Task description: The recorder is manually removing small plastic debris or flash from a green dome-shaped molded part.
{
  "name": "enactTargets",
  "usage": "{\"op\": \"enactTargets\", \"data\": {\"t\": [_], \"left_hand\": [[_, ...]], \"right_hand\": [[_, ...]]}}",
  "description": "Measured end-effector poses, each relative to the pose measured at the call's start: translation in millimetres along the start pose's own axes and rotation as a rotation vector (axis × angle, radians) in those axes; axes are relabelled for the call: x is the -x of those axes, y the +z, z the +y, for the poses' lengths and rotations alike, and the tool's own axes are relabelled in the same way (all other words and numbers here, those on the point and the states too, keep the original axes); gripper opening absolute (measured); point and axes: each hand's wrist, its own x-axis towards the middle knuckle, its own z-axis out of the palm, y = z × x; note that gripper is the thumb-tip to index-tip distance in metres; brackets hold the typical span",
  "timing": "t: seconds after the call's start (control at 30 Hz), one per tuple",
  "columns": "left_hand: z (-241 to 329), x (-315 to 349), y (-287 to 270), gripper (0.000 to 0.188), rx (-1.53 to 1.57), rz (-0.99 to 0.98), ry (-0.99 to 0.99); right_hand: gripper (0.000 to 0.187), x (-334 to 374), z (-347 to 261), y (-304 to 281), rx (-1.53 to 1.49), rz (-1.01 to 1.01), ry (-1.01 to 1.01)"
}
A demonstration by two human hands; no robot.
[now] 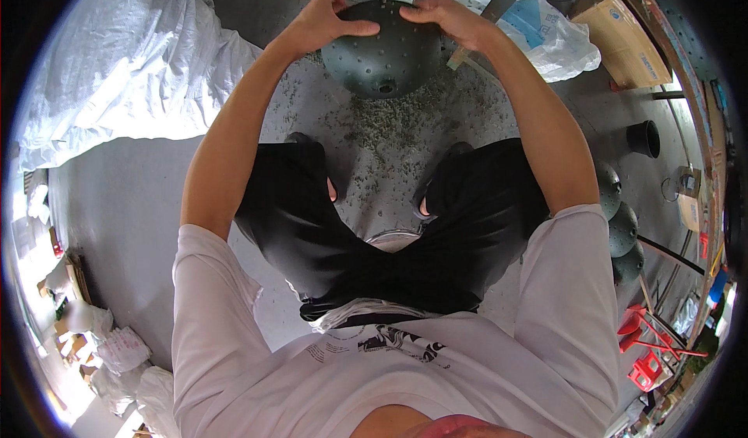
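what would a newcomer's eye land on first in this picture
Probably the dark round shell at top centre, dotted all over, with the left hand and right hand on either side of it. Next might come the bright white sheeting heaped at upper left, then the dark scattered bits on the floor between the person's feet.

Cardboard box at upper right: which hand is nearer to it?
Right. The right hand touches the ball, left of the box; the left hand, at the ball's left, is farther.
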Motion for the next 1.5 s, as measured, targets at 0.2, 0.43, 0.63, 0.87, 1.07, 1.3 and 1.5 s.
{"op": "enactTargets", "data": {"t": [0.2,0.43,0.63,0.87,1.07,1.3,1.5], "left_hand": [[-13,21,19,0.08,0.22,-0.294,0.079],[2,24,8,0.058,0.036,-0.482,0.038],[-3,28,4,0.056,0.157,-0.423,0.009],[-24,41,-5,0.056,0.246,-0.341,-0.031],[-56,42,-11,0.06,0.047,-0.301,0.022],[-28,20,-20,0.041,-0.421,-0.244,-0.171],[-71,25,-3,0.041,-0.391,-0.061,0.017]], "right_hand": [[0.057,3,8,13,0.348,-0.174,-0.05],[0.047,9,7,17,0.298,-0.167,-0.197],[0.061,15,45,-4,0.15,0.101,0.044],[0.059,11,44,-2,-0.026,0.06,0.122],[0.05,4,35,-3,0.241,0.081,-0.041],[0.051,21,33,-5,0.37,0.121,0.063],[0.048,13,20,7,0.335,0.108,-0.006]]}}
